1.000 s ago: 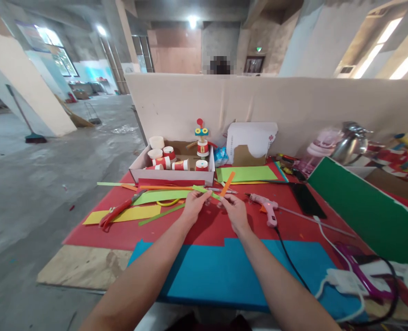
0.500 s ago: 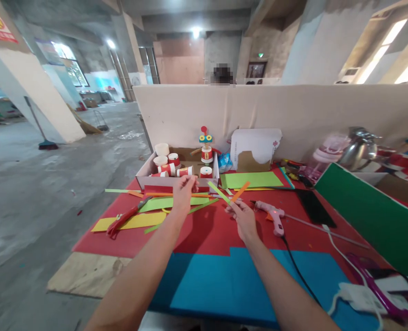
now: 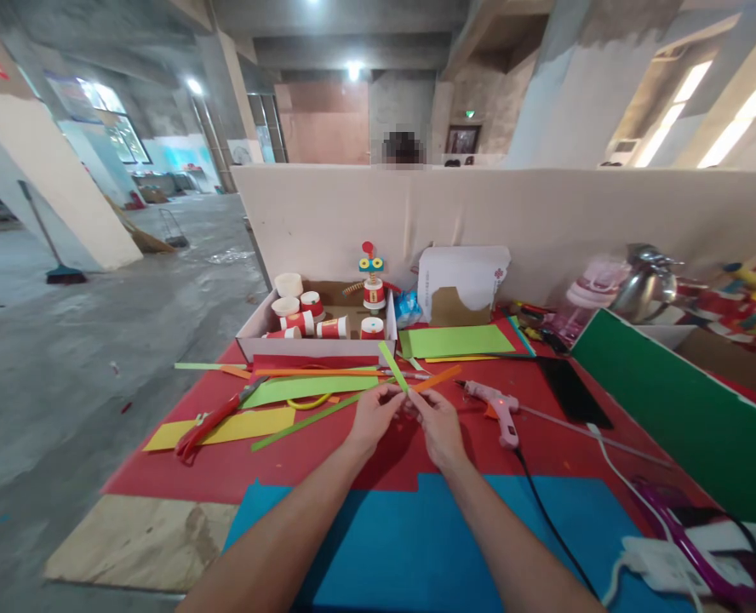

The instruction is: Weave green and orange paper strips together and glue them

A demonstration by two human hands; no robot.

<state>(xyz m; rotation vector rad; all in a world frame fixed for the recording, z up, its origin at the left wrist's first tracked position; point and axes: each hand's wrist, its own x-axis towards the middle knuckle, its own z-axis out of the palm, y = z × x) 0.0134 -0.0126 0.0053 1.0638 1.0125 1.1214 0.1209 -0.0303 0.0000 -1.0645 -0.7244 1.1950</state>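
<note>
A green paper strip (image 3: pixel 391 361) and an orange paper strip (image 3: pixel 440 377) meet at an angle between my fingertips, above the red sheet. My right hand (image 3: pixel 438 419) pinches them where they join. My left hand (image 3: pixel 375 417) is closed at the same joint, thumb and finger against the strips; the exact contact is partly hidden. To the right of my right hand lies a pink glue gun (image 3: pixel 496 407). Left of my left hand are a long green strip (image 3: pixel 307 421), a yellow paper piece (image 3: pixel 250 426) and red-handled scissors or pliers (image 3: pixel 209 426).
A box (image 3: pixel 314 347) of red-and-white paper cups stands behind, with a cup figure (image 3: pixel 374 294) in it. Green sheets (image 3: pixel 458 340), a phone (image 3: pixel 573 392) and a green board (image 3: pixel 678 426) lie farther right. Cables and a power strip (image 3: pixel 678 562) occupy the near right corner.
My left hand moved away from the strips to the left, then came back to their joint. The green and orange strips now spread into a wider V. The camera view has shifted slightly.
</note>
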